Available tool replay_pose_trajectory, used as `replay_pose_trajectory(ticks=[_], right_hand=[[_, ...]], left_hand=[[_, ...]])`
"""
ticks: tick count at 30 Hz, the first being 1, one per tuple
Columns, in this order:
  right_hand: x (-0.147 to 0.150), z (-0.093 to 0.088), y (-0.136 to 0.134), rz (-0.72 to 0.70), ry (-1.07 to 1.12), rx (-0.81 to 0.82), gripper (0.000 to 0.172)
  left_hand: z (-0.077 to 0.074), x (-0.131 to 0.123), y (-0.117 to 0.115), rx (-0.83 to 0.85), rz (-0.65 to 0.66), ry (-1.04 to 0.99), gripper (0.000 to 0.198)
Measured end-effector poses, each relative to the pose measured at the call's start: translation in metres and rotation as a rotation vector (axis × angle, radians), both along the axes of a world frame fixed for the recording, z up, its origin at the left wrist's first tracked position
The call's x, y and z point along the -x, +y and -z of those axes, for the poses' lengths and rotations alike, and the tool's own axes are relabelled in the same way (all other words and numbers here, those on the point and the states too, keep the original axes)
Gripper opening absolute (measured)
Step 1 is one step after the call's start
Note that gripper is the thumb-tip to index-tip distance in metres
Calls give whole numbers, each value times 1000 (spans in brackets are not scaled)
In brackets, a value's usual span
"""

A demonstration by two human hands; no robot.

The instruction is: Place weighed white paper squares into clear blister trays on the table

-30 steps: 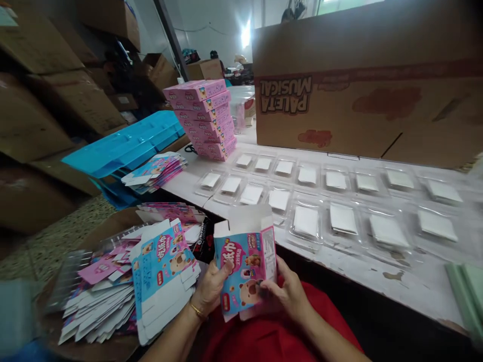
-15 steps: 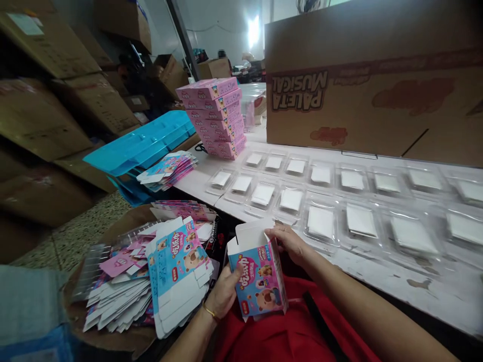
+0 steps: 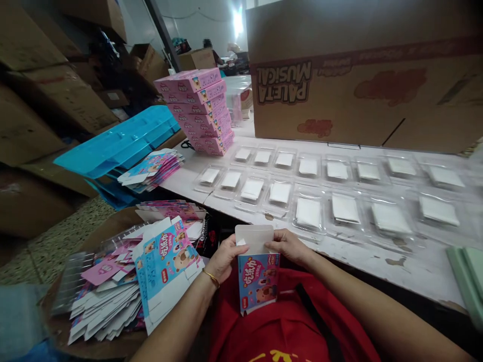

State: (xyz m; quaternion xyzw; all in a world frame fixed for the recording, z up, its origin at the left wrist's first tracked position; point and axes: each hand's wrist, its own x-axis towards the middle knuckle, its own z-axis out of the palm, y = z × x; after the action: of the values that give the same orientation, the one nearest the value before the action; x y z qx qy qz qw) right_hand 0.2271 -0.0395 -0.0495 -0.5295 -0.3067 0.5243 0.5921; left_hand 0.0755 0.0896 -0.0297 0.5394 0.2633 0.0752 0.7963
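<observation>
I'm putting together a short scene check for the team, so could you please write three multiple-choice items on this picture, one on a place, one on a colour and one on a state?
1. Where does the stack of pink boxes stand?
A. On the white table, left of the big brown carton
B. On the floor
C. On the person's lap

2. What colour is the front of the small carton held in both hands?
A. Green with yellow
B. Blue with pink
C. Plain black

3. How is the top flap of that carton?
A. Taped shut
C. Torn off
B. Open, standing up

Answers: 1 A, the stack sits on the white table beside the big brown carton. 2 B, its printed face is blue and pink. 3 B, the left hand and right hand hold the raised white flap.
</observation>
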Motion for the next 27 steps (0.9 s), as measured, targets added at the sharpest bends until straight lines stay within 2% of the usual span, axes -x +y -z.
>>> replay_pose_trajectory(ticks=[5, 8, 10, 15, 19, 22, 27], right_hand=[[-3, 8, -1, 78, -240, 3, 22], [-5, -1, -5, 54, -369, -95, 27], [-9, -11, -10, 19, -404, -154, 31], [-19, -25, -23, -84, -382, -97, 47], [-21, -15, -26, -65, -497, -111, 40], [-20, -8, -26, -37, -609, -190, 36], [-20, -8, -36, -22, -878, -222, 32]], left_hand=[[-3, -13, 0, -236, -2, -24, 40], [-14, -14, -1, -383, 46, -33, 32], [-21, -12, -2, -489, 78, -26, 35], [-28, -8, -10, -764, 174, 28, 38], [-28, -8, -15, -840, 121, 17, 33], [-27, -9, -14, -897, 136, -4, 26], [-21, -11, -12, -883, 188, -24, 24]])
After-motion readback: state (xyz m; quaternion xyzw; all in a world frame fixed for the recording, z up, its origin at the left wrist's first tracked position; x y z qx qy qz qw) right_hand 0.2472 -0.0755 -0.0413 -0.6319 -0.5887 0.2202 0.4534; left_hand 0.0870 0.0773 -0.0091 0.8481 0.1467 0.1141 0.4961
